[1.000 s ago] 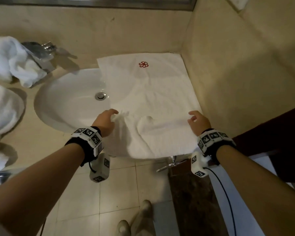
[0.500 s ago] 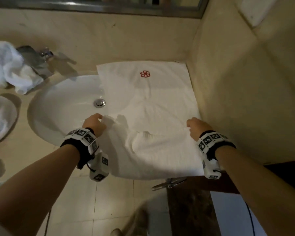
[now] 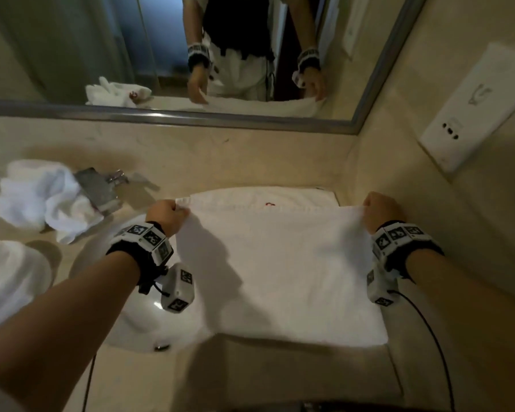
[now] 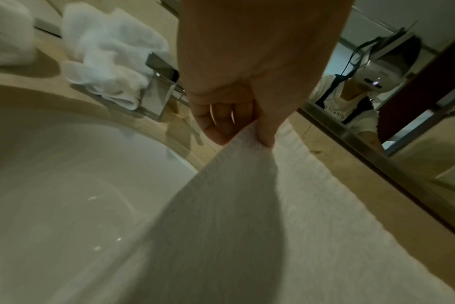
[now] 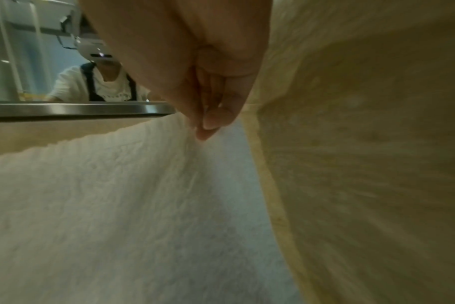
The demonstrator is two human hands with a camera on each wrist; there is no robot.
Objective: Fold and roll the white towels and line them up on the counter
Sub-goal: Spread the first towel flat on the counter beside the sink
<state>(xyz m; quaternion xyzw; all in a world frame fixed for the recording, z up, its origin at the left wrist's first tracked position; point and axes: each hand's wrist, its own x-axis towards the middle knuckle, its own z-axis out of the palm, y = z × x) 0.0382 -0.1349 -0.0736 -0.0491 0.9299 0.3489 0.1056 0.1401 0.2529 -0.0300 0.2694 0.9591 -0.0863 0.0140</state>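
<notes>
A white towel [image 3: 283,272] lies on the beige counter [image 3: 250,376], its left part over the sink [image 3: 143,328]. Its near half is folded over toward the back wall. My left hand [image 3: 168,214] pinches the left corner of the folded edge, and in the left wrist view the left hand [image 4: 244,123] has thumb and fingers closed on the towel [image 4: 247,226]. My right hand [image 3: 379,211] pinches the right corner; in the right wrist view the right hand [image 5: 208,115] holds the towel [image 5: 117,205]. A red logo [image 3: 269,204] peeks out just past the folded edge.
A crumpled white towel [image 3: 39,197] lies over the chrome faucet [image 3: 100,188] at back left. Another white towel [image 3: 9,278] sits at the left edge. The mirror [image 3: 191,55] runs along the back wall. A side wall with a white socket plate [image 3: 473,114] stands close on the right.
Both hands have carried the towel's near edge away from me toward the back wall, folding it over the far half and almost covering the red logo. The head view has tilted up.
</notes>
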